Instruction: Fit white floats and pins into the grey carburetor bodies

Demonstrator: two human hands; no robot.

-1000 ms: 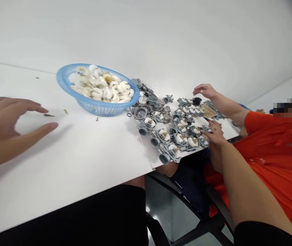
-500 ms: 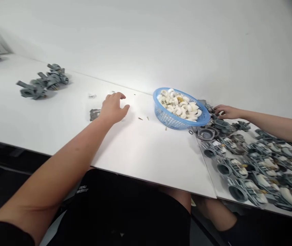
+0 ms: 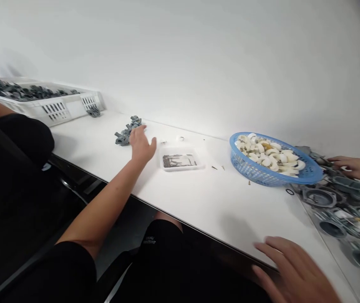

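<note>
My left hand (image 3: 142, 145) reaches out over the white table, thumb apart from the fingers, holding nothing that I can see. Its fingertips are at the near side of a small cluster of grey metal castings (image 3: 123, 136) and partly cover them; whether they touch cannot be told. Just right of that hand lies a shallow clear tray (image 3: 183, 167) with thin dark screws or pins in it. My right hand (image 3: 293, 269), slightly blurred, hovers at the table's front edge with fingers spread and nothing in them.
A blue basket (image 3: 239, 162) full of white curved parts stands right of centre. Loose screws (image 3: 214, 168) and a black ring (image 3: 289, 192) lie near it. Another person's hand (image 3: 353, 166) is among grey castings (image 3: 331, 227) at right. A white crate (image 3: 69, 108) stands left, beside another person.
The view has swung left, bringing the white crate in. My left hand has moved from over the clear tray to the grey castings. My right hand has come into view at the lower right.
</note>
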